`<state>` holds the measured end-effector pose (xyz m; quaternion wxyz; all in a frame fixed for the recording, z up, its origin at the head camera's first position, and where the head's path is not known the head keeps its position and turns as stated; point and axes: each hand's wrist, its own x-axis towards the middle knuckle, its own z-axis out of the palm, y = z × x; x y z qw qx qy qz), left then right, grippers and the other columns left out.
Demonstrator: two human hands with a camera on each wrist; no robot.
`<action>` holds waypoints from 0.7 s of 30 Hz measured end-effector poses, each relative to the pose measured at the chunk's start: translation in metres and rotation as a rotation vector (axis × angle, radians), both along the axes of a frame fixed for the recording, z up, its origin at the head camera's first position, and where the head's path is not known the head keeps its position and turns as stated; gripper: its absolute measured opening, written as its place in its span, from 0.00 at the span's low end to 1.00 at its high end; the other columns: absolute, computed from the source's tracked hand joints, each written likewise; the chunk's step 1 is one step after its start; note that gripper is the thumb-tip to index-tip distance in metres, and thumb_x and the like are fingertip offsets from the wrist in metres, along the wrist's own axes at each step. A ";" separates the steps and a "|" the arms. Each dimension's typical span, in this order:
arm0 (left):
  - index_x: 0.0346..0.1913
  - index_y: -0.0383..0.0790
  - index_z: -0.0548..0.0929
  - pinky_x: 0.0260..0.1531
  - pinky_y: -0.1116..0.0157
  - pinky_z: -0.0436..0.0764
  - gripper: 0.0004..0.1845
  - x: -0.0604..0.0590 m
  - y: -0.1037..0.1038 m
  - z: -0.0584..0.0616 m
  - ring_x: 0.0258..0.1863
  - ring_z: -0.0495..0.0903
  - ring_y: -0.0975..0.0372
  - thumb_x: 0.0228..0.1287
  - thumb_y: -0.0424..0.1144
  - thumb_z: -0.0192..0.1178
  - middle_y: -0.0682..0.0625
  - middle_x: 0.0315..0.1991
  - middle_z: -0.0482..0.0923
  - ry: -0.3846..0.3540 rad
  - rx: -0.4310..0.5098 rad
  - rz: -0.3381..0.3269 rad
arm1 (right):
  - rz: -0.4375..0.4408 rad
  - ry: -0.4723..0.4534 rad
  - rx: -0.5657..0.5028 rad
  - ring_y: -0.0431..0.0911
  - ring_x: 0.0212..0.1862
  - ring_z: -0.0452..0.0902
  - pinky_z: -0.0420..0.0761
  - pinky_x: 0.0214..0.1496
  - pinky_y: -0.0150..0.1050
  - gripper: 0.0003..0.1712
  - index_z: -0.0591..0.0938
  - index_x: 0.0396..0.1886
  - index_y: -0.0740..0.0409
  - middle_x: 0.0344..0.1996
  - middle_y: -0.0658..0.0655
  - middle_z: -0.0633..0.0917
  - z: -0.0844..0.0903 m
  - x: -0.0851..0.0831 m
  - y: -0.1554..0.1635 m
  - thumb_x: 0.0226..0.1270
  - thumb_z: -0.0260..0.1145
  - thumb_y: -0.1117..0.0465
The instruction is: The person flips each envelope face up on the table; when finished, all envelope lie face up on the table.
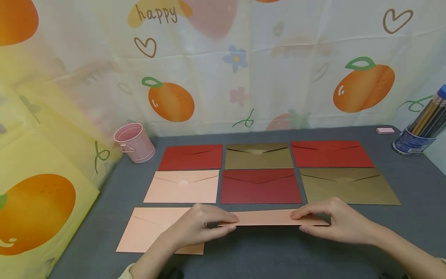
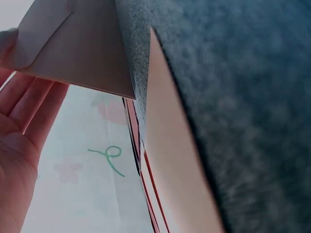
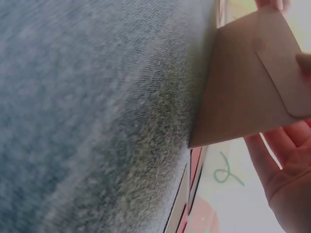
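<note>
I'd call this a home craft corner. My bench (image 1: 411,217) wears grey felt, a fruit-print curtain (image 1: 244,66) with oranges and "happy" hangs behind it, and stationery stands about: a pink pail (image 1: 134,142), a pencil cup (image 1: 421,130), an eraser (image 1: 385,130), coloured envelopes (image 1: 259,186) in rows.

The envelope (image 1: 275,217) pinched between the left hand (image 1: 198,226) and the right hand (image 1: 336,221) was pale pink. Another pale pink envelope (image 1: 150,228) lay under the left hand. Beyond the hands lay dark red (image 1: 260,186), olive-gold (image 1: 346,186) and pink (image 1: 182,186) envelopes on grey felt (image 1: 411,224). The backdrop (image 1: 216,69) was cream with oranges and hearts.
</note>
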<state>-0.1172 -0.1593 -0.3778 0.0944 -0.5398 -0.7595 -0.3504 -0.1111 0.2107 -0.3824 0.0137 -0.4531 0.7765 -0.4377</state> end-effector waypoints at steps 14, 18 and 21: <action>0.43 0.41 0.89 0.37 0.75 0.80 0.07 -0.007 0.004 0.005 0.36 0.83 0.72 0.65 0.34 0.64 0.55 0.38 0.87 -0.002 0.106 0.142 | -0.178 0.058 -0.070 0.37 0.40 0.85 0.81 0.35 0.28 0.23 0.86 0.46 0.46 0.40 0.43 0.88 0.006 -0.006 -0.006 0.56 0.71 0.75; 0.42 0.42 0.89 0.26 0.79 0.74 0.06 -0.007 0.003 0.006 0.28 0.78 0.75 0.64 0.34 0.64 0.56 0.35 0.87 -0.098 0.113 0.176 | -0.187 0.055 -0.067 0.36 0.39 0.85 0.81 0.34 0.28 0.21 0.87 0.45 0.46 0.39 0.41 0.88 0.008 -0.005 -0.006 0.56 0.71 0.74; 0.40 0.43 0.89 0.21 0.79 0.70 0.05 -0.006 0.002 0.006 0.24 0.73 0.75 0.63 0.33 0.66 0.58 0.31 0.86 -0.150 0.114 0.196 | -0.185 0.058 -0.063 0.36 0.38 0.85 0.81 0.34 0.28 0.21 0.87 0.44 0.45 0.38 0.40 0.88 0.008 -0.005 -0.005 0.56 0.72 0.73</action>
